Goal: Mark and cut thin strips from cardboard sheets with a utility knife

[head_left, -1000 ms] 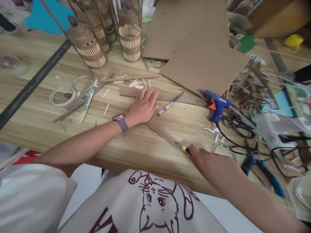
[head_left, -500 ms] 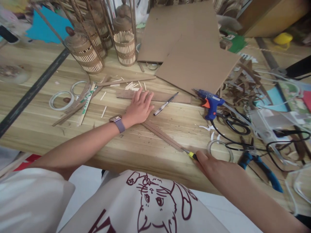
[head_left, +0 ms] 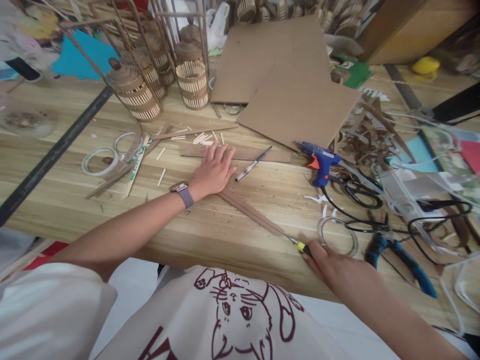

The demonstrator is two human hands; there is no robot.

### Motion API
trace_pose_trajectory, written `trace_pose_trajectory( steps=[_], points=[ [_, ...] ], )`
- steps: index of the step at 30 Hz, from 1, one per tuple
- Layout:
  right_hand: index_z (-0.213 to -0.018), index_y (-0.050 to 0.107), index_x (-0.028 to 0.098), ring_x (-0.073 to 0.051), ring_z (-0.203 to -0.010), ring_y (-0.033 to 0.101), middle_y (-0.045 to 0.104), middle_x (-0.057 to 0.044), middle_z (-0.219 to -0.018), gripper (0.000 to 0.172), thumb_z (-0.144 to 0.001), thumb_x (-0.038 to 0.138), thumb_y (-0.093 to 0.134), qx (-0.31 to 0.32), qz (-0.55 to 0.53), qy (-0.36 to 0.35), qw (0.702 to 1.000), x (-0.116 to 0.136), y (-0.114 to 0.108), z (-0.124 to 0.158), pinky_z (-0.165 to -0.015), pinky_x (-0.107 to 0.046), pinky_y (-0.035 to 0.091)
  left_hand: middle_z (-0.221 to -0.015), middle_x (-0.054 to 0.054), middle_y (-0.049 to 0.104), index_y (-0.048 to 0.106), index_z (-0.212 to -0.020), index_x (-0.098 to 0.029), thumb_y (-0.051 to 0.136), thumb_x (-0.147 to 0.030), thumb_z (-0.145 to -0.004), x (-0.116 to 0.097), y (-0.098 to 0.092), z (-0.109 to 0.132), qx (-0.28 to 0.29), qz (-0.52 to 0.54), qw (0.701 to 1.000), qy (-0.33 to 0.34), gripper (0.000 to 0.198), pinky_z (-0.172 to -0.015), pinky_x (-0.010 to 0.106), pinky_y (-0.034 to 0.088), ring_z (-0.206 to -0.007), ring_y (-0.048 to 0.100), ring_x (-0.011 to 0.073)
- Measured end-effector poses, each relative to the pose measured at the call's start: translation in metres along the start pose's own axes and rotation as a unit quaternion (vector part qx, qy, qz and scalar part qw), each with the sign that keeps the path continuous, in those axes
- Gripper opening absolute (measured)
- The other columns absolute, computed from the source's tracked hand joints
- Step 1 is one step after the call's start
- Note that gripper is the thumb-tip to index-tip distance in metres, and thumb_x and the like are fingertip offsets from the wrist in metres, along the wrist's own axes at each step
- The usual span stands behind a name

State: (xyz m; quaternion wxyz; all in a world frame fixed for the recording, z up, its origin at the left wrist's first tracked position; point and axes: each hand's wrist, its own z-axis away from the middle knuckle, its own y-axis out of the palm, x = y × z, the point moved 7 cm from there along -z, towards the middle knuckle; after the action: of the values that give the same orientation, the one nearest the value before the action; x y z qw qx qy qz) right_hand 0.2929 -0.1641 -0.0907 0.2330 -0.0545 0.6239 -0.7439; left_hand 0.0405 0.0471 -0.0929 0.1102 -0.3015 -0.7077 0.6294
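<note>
My left hand [head_left: 214,171] lies flat with its fingers spread, pressing on the upper end of a narrow brown cardboard strip [head_left: 251,211]. A lengthwise line runs along that strip. In my right hand [head_left: 330,257] is a utility knife [head_left: 301,246] with a yellow and black handle, its blade at the strip's lower right end. Beyond my left fingertips lies a wider cardboard strip [head_left: 258,153], partly covered by the hand. A pen [head_left: 253,164] rests to the right of the left hand, its far end over that wider strip.
A blue glue gun [head_left: 319,161], pliers [head_left: 399,260] and black-handled scissors [head_left: 362,192] lie at right. Large cardboard sheets [head_left: 296,105] are behind. Small lantern-like models [head_left: 131,92] stand at back left, near tape rolls [head_left: 99,161] and a wrapped stick bundle [head_left: 137,165].
The view has shifted slightly. Both hands keep nearly the same places, the left still flat on the strip and the knife blade still at the strip's lower end.
</note>
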Motion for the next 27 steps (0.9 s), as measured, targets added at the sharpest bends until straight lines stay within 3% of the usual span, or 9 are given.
trace_pose_trajectory(
  steps=[5,10,12,14,16,22,25,27],
  points=[
    [-0.104,0.058,0.025,-0.02,-0.05,0.068,0.071,-0.003,-0.068,0.026,-0.101,0.038,0.036,0.012,-0.061,0.035,0.997,-0.012,-0.011,0.005,-0.04,-0.024,0.023,-0.153,0.022,0.041,0.04,-0.149,-0.008,0.04,-0.036,-0.103,0.004,-0.002,-0.003,-0.042,0.034,0.999,0.008,0.055,-0.121,0.062,0.019,-0.15,0.021,0.0385],
    [-0.099,0.059,0.023,-0.023,-0.051,0.066,0.07,-0.004,-0.067,0.032,-0.1,0.045,0.036,0.054,-0.099,0.125,0.986,-0.034,-0.025,0.001,-0.041,-0.026,0.026,-0.131,0.016,0.06,0.059,-0.128,-0.011,0.038,-0.03,-0.106,0.002,-0.032,0.012,-0.102,0.085,0.99,0.053,0.036,-0.115,0.048,0.036,-0.13,0.047,0.0269],
    [-0.099,0.059,0.023,-0.024,-0.055,0.068,0.073,-0.006,-0.074,0.033,-0.099,0.047,0.036,0.052,-0.111,0.164,0.979,-0.037,-0.031,-0.006,-0.042,-0.027,0.027,-0.119,0.012,0.065,0.065,-0.118,-0.013,0.047,-0.033,-0.104,-0.014,-0.036,0.027,-0.033,0.078,0.988,0.132,0.03,-0.103,0.042,0.046,-0.114,0.056,0.0246],
    [-0.101,0.059,0.023,-0.025,-0.065,0.071,0.075,-0.008,-0.087,0.035,-0.1,0.05,0.036,0.031,-0.153,0.178,0.972,-0.032,-0.039,-0.017,-0.046,-0.028,0.036,-0.115,0.011,0.065,0.067,-0.115,-0.013,0.06,-0.031,-0.099,-0.031,-0.036,0.044,0.039,0.03,0.98,0.194,0.025,-0.097,0.04,0.048,-0.11,0.056,0.0256],
    [-0.103,0.059,0.024,-0.025,-0.074,0.072,0.074,-0.008,-0.094,0.034,-0.1,0.05,0.038,-0.005,-0.216,0.171,0.961,-0.021,-0.047,-0.03,-0.055,-0.03,0.044,-0.111,0.01,0.065,0.067,-0.111,-0.013,0.067,-0.024,-0.094,-0.04,-0.037,0.053,0.074,-0.014,0.977,0.198,0.02,-0.094,0.038,0.048,-0.106,0.055,0.0255],
    [-0.102,0.06,0.022,-0.024,-0.087,0.069,0.068,-0.008,-0.098,0.024,-0.097,0.042,0.049,-0.101,-0.329,0.122,0.931,0.007,-0.067,-0.065,-0.076,-0.034,0.051,-0.095,0.006,0.064,0.064,-0.093,-0.015,0.064,-0.015,-0.095,-0.053,-0.044,0.058,0.095,-0.017,0.982,0.165,0.002,-0.082,0.032,0.047,-0.091,0.056,0.0211],
    [-0.107,0.061,0.022,-0.025,-0.094,0.067,0.068,-0.009,-0.103,0.022,-0.095,0.037,0.052,-0.127,-0.336,0.127,0.925,0.013,-0.068,-0.072,-0.078,-0.035,0.051,-0.093,0.008,0.063,0.065,-0.092,-0.013,0.053,-0.012,-0.099,-0.058,-0.046,0.069,0.071,-0.073,0.978,0.18,0.014,-0.077,0.033,0.047,-0.088,0.055,0.0225],
    [-0.107,0.062,0.022,-0.025,-0.094,0.067,0.068,-0.008,-0.104,0.021,-0.094,0.035,0.052,-0.111,-0.335,0.134,0.926,0.017,-0.063,-0.074,-0.076,-0.034,0.05,-0.092,0.008,0.062,0.066,-0.094,-0.013,0.047,-0.01,-0.101,-0.062,-0.043,0.08,0.065,-0.09,0.973,0.2,0.019,-0.075,0.033,0.047,-0.088,0.055,0.0224]
  ],
)
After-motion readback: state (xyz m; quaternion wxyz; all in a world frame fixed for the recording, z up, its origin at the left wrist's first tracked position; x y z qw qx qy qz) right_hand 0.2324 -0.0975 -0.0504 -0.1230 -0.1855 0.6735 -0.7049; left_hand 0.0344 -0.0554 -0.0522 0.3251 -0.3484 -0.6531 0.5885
